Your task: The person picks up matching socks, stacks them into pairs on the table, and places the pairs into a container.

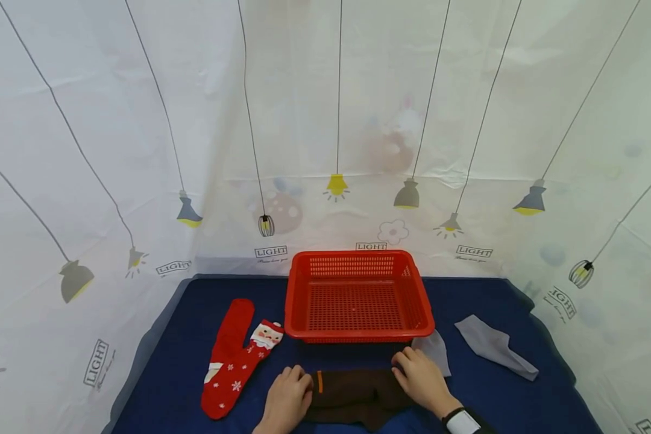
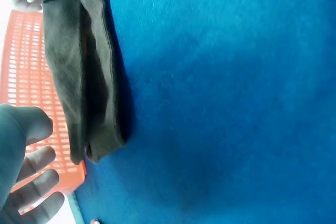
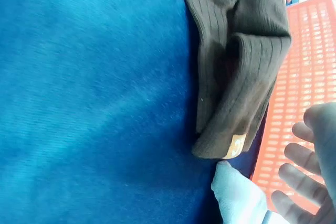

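A pair of brown ribbed socks (image 1: pixel 358 389) lies loosely layered on the blue cloth in front of me, with a small orange mark near its left end. In the right wrist view a tan patch shows on the folded end of the brown socks (image 3: pixel 260 77). My left hand (image 1: pixel 286 398) hovers by their left end, its fingers relaxed and apart from the fabric in the left wrist view. Beside the right end is my right hand (image 1: pixel 423 380), fingers spread with nothing between them. A grey sock (image 1: pixel 434 349) sits just beyond it, partly hidden by the basket and hand.
A red plastic basket (image 1: pixel 360 334) stands behind the brown socks. Red Santa-patterned socks (image 1: pixel 230 374) lie to the left. Another grey sock (image 1: pixel 496 346) rests on the right. Light printed curtains (image 1: pixel 325 108) enclose the blue-covered table (image 1: pixel 179 337).
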`<state>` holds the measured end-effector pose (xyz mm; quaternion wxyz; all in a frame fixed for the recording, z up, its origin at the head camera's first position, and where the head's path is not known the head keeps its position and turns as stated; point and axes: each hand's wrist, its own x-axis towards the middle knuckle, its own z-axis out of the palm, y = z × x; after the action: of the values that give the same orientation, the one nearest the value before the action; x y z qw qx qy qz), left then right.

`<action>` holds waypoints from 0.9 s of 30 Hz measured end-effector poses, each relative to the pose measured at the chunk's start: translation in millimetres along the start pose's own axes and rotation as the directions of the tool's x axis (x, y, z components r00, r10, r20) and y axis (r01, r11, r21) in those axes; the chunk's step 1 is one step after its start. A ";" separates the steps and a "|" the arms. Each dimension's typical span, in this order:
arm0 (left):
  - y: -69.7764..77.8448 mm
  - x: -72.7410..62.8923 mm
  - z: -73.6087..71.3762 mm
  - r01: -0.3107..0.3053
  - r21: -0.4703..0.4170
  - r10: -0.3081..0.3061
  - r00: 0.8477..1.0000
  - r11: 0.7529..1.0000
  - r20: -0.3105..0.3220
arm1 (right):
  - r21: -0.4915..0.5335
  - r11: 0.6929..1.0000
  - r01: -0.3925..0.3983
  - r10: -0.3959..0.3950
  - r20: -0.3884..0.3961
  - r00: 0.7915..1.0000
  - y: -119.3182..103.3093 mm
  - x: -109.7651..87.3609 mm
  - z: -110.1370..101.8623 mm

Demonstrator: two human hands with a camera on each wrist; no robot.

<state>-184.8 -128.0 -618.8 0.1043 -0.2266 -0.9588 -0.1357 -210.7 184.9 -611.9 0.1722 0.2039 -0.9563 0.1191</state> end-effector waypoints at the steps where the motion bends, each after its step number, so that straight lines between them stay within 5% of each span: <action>1: 1.2 -1.1 -1.4 -0.003 -0.007 0.003 1.000 1.000 0.009 | 0.009 1.000 0.014 -0.014 -0.005 1.000 -1.0 -2.4 -0.9; 10: 12.3 -8.5 -0.9 -0.027 -0.039 0.029 0.998 0.999 0.057 | 0.088 0.995 0.053 -0.060 0.074 0.995 -12.7 -21.5 -7.0; 15: 14.1 -10.9 8.5 -0.017 -0.045 0.021 0.996 0.999 0.083 | 0.081 0.996 0.035 -0.049 0.169 0.984 -13.9 -28.3 -5.4; 27: 13.7 -9.2 19.3 -0.012 -0.049 0.016 0.996 0.999 0.091 | 0.064 0.997 0.035 -0.050 0.253 0.966 -7.0 -34.6 7.8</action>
<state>-173.1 -114.0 -636.5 0.0558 -0.2418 -0.9574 -0.1478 -180.2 188.4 -631.0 0.0448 0.2430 -0.9620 0.1163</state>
